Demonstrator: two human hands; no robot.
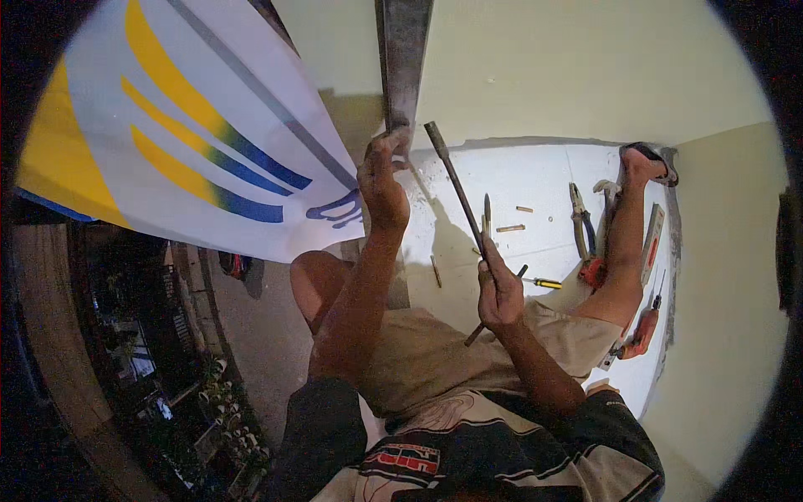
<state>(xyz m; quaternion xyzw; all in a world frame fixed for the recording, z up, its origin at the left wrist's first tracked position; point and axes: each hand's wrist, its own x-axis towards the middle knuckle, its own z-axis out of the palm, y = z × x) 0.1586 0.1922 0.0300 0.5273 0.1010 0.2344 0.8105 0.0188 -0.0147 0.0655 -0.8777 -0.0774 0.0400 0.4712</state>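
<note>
My right hand [500,293] is closed round a T-handle socket wrench [457,182]. Its long shaft slants up and left, with the socket end in the air near the dark metal post [406,63]. The crossbar shows on both sides of my palm. My left hand [385,186] is raised, its fingers curled round the lower end of the post; whether they also hold something small is hidden. Below the wrench, several bolts [510,228] lie loose on the white tiled floor [535,171]. A screwdriver [548,284] with a yellow and black handle lies right of my right hand.
Pliers [578,209], a claw hammer [608,191], a level [652,243] and an orange-red power tool [642,331] lie around my outstretched right leg. A white, yellow and blue banner [251,100] hangs at left. Pale walls [585,67] bound the floor; plants [226,402] stand lower left.
</note>
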